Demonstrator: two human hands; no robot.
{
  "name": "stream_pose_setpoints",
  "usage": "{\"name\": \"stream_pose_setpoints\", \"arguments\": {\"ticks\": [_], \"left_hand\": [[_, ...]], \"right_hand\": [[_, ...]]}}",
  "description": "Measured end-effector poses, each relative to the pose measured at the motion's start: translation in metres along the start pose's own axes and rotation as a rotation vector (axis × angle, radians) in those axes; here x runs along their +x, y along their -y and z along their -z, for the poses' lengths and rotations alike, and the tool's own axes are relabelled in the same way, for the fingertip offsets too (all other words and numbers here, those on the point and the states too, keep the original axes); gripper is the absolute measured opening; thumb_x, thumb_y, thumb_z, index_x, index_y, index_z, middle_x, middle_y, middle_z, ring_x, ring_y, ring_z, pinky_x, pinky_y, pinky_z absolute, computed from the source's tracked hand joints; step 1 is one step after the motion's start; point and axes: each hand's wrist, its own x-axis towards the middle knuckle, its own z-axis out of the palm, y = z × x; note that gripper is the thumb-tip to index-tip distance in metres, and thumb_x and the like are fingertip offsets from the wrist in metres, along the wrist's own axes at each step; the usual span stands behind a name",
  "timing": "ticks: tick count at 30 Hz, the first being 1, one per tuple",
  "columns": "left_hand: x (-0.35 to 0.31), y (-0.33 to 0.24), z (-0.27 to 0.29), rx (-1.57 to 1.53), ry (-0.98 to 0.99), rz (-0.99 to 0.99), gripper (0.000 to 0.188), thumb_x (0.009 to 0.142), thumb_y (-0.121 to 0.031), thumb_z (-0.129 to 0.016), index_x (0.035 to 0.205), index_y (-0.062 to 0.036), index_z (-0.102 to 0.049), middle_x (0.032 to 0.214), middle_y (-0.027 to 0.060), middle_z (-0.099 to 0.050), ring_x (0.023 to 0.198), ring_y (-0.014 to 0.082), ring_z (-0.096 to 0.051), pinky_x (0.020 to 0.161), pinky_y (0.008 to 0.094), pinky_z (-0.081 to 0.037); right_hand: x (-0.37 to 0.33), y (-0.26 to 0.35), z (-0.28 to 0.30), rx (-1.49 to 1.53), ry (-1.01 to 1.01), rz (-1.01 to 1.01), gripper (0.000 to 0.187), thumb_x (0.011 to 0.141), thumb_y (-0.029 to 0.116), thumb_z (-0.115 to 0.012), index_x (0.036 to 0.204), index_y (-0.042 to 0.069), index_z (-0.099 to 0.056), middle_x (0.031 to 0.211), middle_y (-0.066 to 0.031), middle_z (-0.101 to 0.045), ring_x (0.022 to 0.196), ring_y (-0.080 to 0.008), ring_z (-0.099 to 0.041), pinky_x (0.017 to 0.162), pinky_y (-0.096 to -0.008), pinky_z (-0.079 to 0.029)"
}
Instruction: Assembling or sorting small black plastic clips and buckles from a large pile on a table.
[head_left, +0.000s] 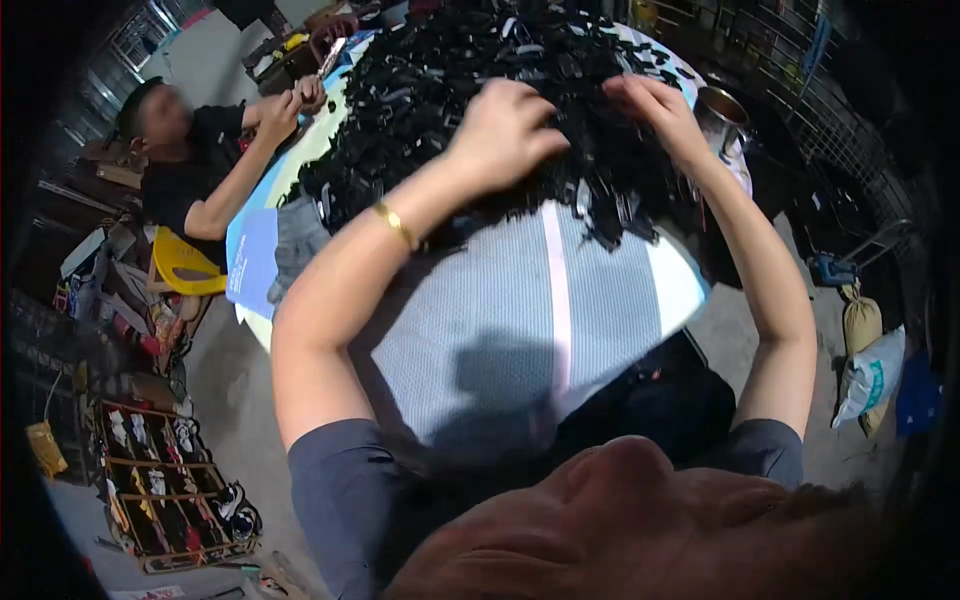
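A wide heap of small black plastic-looking pieces covers the far part of the table; their exact kind is too small to make out. Over the middle of the heap hangs my left hand, its fingers loosely bent and apart, with nothing visible between them. A gold bracelet circles that wrist. My right hand is above the heap's right side, fingers stretched toward the left; I see nothing held in it. Some loose pieces lie at the heap's near edge.
The table has a grey-striped cover. A grey cloth lies on its left edge, and a metal cup stands at the right. Across the left side sits another person, hands raised. A yellow chair and sacks flank the table.
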Motion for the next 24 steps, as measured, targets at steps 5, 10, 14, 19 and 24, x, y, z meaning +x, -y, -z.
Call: {"name": "stream_pose_setpoints", "arguments": {"ticks": [5,10,14,19,24], "left_hand": [[0.023,0.196,-0.022,0.264,0.109,0.615,0.059,0.079,-0.057,-0.049,0.104,-0.0043,-0.062,0.107,0.0225,-0.058,0.104,0.0375,-0.052,0.091,0.0407,-0.04],[0.048,0.282,-0.04,0.076,0.222,0.929,0.082,0.075,-0.072,-0.039,0.132,-0.0125,-0.041,0.132,0.0218,-0.039,0.121,0.0384,-0.037,0.103,0.0427,-0.028],[0.038,0.301,-0.058,-0.088,0.264,1.029,0.092,0.071,-0.076,-0.04,0.136,-0.0118,-0.033,0.139,0.0247,-0.026,0.13,0.037,-0.023,0.106,0.0422,-0.021],[0.05,0.27,-0.074,-0.096,0.166,1.037,0.082,0.071,-0.072,-0.047,0.128,-0.0116,-0.046,0.138,0.0248,-0.026,0.128,0.0354,-0.029,0.104,0.0435,-0.025],[0.035,0.275,-0.05,-0.566,0.258,1.008,0.076,0.081,-0.066,-0.038,0.125,-0.0038,-0.048,0.13,0.0175,-0.044,0.124,0.0264,-0.036,0.105,0.0334,-0.024]], "right_hand": [[0.137,-0.062,0.001,-0.283,-0.169,0.006,0.064,0.083,0.054,-0.049,0.117,0.0,-0.054,0.111,-0.0155,-0.059,0.104,-0.0239,-0.055,0.09,-0.0307,-0.039],[0.236,-0.14,0.022,-0.351,-0.204,-0.023,0.077,0.079,0.065,-0.046,0.123,0.002,-0.048,0.119,-0.016,-0.053,0.112,-0.0262,-0.049,0.094,-0.0327,-0.036],[0.262,-0.136,-0.005,-0.005,-0.08,-0.344,0.078,0.08,0.06,-0.05,0.138,0.012,-0.029,0.129,-0.0095,-0.045,0.117,-0.0184,-0.041,0.094,-0.0335,-0.035],[0.267,-0.142,-0.029,0.504,0.329,0.083,0.065,0.084,0.052,-0.051,0.132,0.01,-0.04,0.124,-0.005,-0.049,0.113,-0.0174,-0.044,0.093,-0.0321,-0.036],[0.225,0.007,-0.098,-0.008,0.165,-0.487,0.046,0.088,0.043,-0.05,0.117,0.008,-0.056,0.11,-0.0025,-0.058,0.101,-0.0122,-0.053,0.089,-0.0273,-0.04]]}}
